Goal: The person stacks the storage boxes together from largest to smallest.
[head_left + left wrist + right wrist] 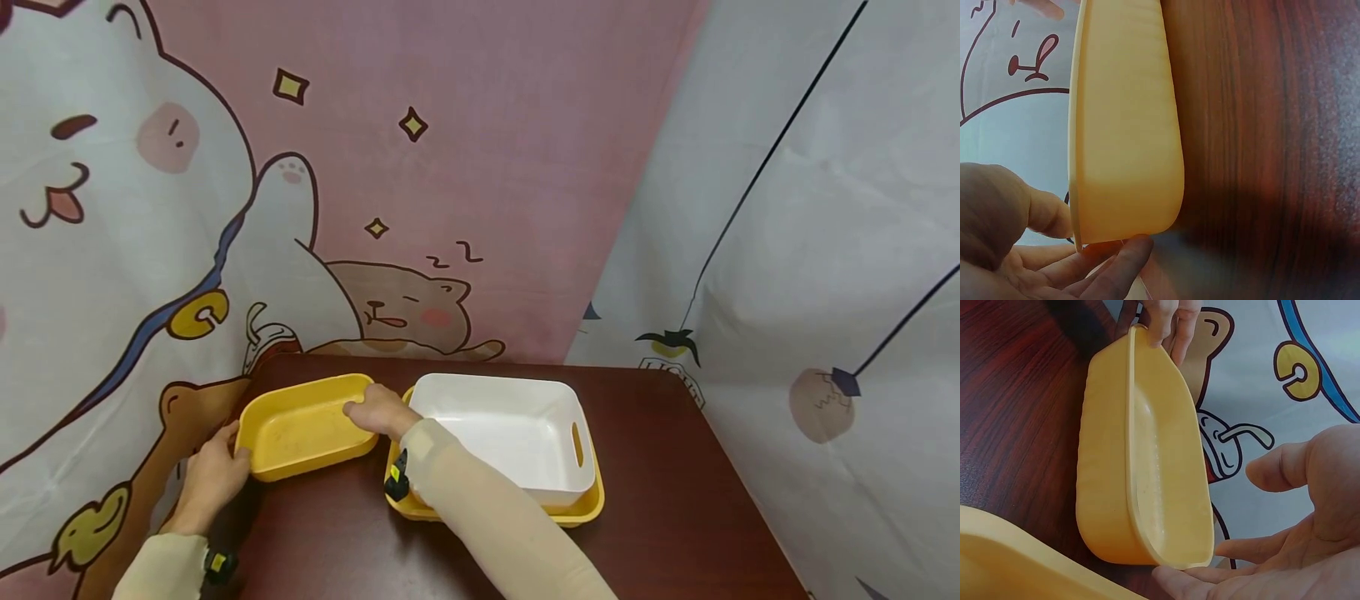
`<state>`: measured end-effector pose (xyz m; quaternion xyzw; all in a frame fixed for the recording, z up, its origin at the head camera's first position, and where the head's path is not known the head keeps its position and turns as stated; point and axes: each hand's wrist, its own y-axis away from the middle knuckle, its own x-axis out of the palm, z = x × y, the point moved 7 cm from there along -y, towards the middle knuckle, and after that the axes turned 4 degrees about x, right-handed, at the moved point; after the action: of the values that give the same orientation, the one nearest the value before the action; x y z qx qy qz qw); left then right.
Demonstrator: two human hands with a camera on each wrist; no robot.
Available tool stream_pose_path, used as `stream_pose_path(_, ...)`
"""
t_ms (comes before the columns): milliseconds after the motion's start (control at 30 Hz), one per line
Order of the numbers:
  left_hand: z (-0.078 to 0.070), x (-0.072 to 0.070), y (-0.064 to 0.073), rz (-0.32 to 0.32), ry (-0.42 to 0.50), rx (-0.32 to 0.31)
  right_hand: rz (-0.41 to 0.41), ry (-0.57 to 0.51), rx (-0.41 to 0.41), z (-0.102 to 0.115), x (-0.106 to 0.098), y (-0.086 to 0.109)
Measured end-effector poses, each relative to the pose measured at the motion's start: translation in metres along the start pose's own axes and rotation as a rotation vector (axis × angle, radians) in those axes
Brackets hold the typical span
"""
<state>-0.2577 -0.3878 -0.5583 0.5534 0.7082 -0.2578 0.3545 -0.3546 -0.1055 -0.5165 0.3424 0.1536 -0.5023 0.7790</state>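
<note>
A shallow yellow plastic tray [300, 429] with rounded corners sits at the left of the dark table. My left hand [213, 471] grips its left end, thumb at the rim and fingers against the outside of the end wall, as the left wrist view shows. At the opposite end is my right hand [381, 410]. Its extended fingers [1188, 582] touch the outer end by the rim, while the thumb [1279, 469] stands apart from it. Beside the right wrist, a white bin [495, 379] with a handle slot rests in a larger yellow tray [588, 504].
The brown wood-grain table [675, 483] extends to the right of the white bin. A cartoon-printed cloth [510, 167] hangs behind the table and along its left side. White printed cloth [847, 250] borders the right side.
</note>
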Motion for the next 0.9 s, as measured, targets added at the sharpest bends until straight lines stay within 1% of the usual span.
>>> stream_pose_path(33,0.0,0.0,0.0,0.001,0.0,0.0,0.005,0.003,-0.002,-0.005,0.004,-0.009)
stream_pose_path(67,0.001,0.0,0.001,0.002,0.001,0.001,-0.003,0.011,-0.026,-0.015,0.014,-0.032)
stream_pose_path(133,0.001,0.0,0.001,-0.002,0.001,0.007,0.001,0.009,-0.025,-0.022,0.019,-0.044)
stream_pose_path(167,0.0,-0.001,0.001,-0.006,-0.001,0.012,0.003,0.01,-0.026,-0.023,0.02,-0.046)
stream_pose_path(200,0.0,-0.002,0.001,-0.011,-0.003,0.016,-0.002,0.01,-0.022,-0.021,0.019,-0.044)
stream_pose_path(267,-0.001,-0.004,0.002,-0.021,-0.005,0.02,-0.013,-0.004,-0.013,-0.015,0.015,-0.031)
stream_pose_path(300,-0.001,-0.005,0.002,-0.026,-0.005,0.019,-0.007,-0.019,0.01,-0.004,0.005,-0.007)
stream_pose_path(367,-0.002,-0.009,0.003,-0.035,-0.005,0.012,-0.024,-0.034,0.01,0.007,-0.003,0.014)
stream_pose_path(433,-0.004,-0.011,0.005,-0.038,-0.001,0.001,-0.035,-0.054,0.005,0.015,-0.01,0.03)
stream_pose_path(500,-0.005,-0.014,0.006,-0.042,0.007,-0.006,-0.049,-0.055,-0.01,0.02,-0.015,0.039)
stream_pose_path(633,-0.012,-0.019,0.007,-0.072,0.019,-0.018,-0.075,-0.047,-0.045,0.025,-0.022,0.044)
stream_pose_path(800,-0.018,-0.024,0.009,-0.109,0.023,-0.035,-0.081,-0.064,-0.08,0.024,-0.031,0.051)
stream_pose_path(900,-0.025,-0.028,0.01,-0.142,0.022,-0.024,-0.087,-0.076,-0.107,0.025,-0.039,0.056)
